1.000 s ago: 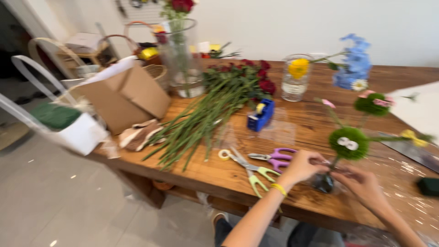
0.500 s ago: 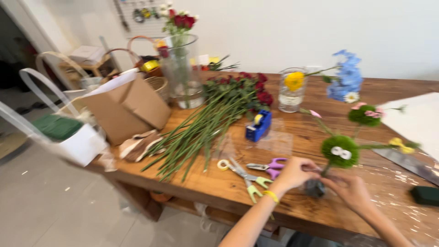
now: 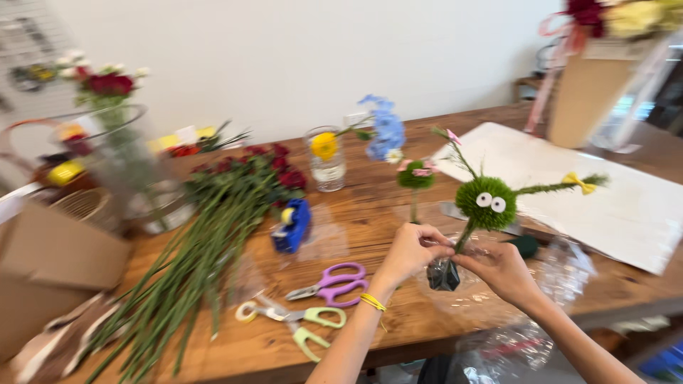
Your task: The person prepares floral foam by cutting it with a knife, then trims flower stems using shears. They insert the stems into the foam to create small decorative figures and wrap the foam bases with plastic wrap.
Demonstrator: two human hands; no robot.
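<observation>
My left hand [image 3: 412,250] and my right hand [image 3: 502,270] meet at the base of a green pompom flower [image 3: 486,202] with two googly eyes. Both pinch its stem just above a small dark water tube [image 3: 442,274] at the stem's end. A side branch with a yellow bow [image 3: 578,182] sticks out to the right. Clear cellophane [image 3: 491,295] lies crumpled on the wooden table [image 3: 398,327] under my hands. A yellow band circles my left wrist.
Purple scissors [image 3: 334,283] and green scissors [image 3: 299,321] lie left of my hands. A bundle of red roses [image 3: 213,235], a blue tape dispenser [image 3: 292,226], a glass with a yellow flower [image 3: 326,158], a big glass vase [image 3: 131,174], a cardboard box [image 3: 50,274] and white paper [image 3: 605,192] also sit here.
The view has swung to the right, so the box and bags slid to the left edge. My hands stay on the flower's stem at the tube.
</observation>
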